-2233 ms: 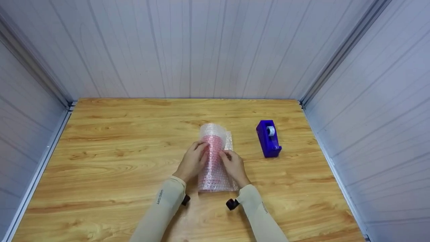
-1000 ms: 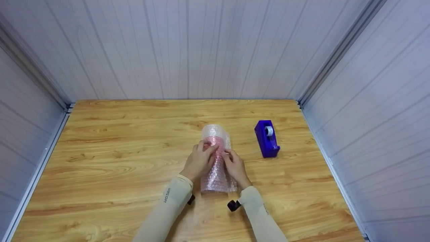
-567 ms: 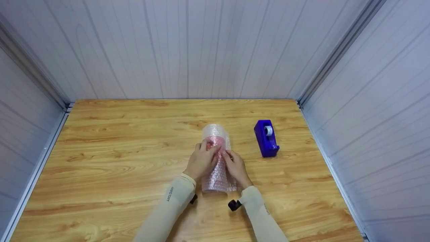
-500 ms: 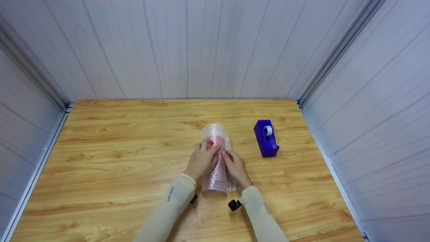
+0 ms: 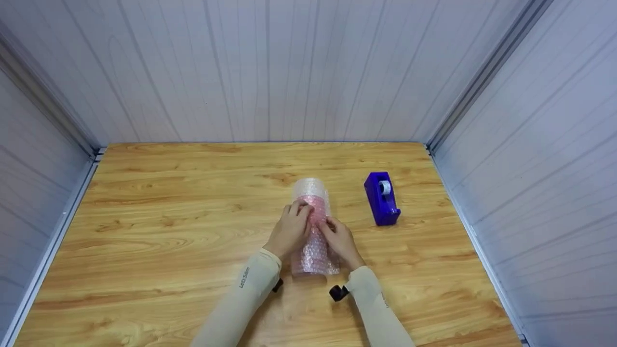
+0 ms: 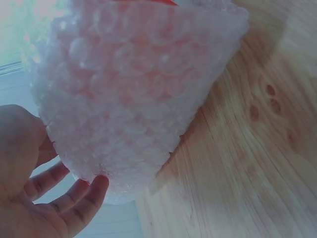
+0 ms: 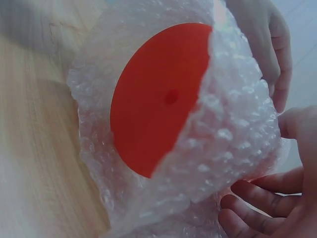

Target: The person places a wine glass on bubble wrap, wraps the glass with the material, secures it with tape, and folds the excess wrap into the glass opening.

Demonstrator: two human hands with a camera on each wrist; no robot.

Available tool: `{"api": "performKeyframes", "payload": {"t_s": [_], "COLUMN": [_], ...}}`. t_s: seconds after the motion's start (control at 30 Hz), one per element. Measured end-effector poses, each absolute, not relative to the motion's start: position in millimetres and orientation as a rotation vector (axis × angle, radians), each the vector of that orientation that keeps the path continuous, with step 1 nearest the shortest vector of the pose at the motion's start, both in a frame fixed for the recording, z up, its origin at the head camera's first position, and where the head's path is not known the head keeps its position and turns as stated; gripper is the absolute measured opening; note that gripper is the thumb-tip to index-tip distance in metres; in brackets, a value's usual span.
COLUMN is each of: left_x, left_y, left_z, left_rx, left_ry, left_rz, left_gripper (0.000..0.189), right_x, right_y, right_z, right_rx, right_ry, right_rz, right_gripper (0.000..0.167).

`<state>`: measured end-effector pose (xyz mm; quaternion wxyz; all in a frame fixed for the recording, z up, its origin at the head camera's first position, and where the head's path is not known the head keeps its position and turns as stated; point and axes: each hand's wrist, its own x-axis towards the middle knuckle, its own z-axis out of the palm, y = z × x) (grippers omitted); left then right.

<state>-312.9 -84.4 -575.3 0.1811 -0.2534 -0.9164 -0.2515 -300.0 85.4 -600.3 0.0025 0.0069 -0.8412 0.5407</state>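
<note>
A red cylinder with a flat round end (image 7: pixel 158 99) lies rolled inside clear bubble wrap (image 5: pixel 312 260) on the wooden table. The wrap reaches past both ends of the cylinder, and a loose strip shows along its right side. My left hand (image 5: pixel 289 231) holds the roll from the left, fingers bent over its top. From the right, my right hand (image 5: pixel 341 242) pinches the wrap near the middle with thumb and fingers. In the left wrist view, the fingertips (image 6: pixel 101 183) touch the bubbly surface. The far side of the cylinder is hidden.
A blue tape dispenser (image 5: pixel 383 200) with a roll of clear tape stands right of the wrapped cylinder. Pale panel walls (image 5: pixel 270 72) enclose the table (image 5: pixel 168 193) at the back and both sides. A small black camera (image 5: pixel 339 292) sits at the right wrist.
The roll has turned and shifted slightly right, and the loose strip at its right has narrowed. My left hand has moved right with it. The right hand stays at the wrap's right side.
</note>
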Motion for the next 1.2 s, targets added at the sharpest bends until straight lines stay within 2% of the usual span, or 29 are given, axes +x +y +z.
{"api": "performKeyframes", "payload": {"t_s": [0.6, 1.2], "left_x": [-313, -313], "left_y": [-76, -67], "left_z": [-571, -570], "left_rx": [-0.737, -0.745], "left_ry": [-2.621, -2.673], "left_rz": [-0.721, -0.613], "left_gripper": [0.034, 0.036], "right_x": [-301, -298], "right_y": [99, 105], "right_z": [-605, -605], "right_rx": [0.106, -0.085], "right_ry": [-2.546, -2.603], "right_rz": [1.672, 1.674], "right_gripper": [0.023, 0.032]}}
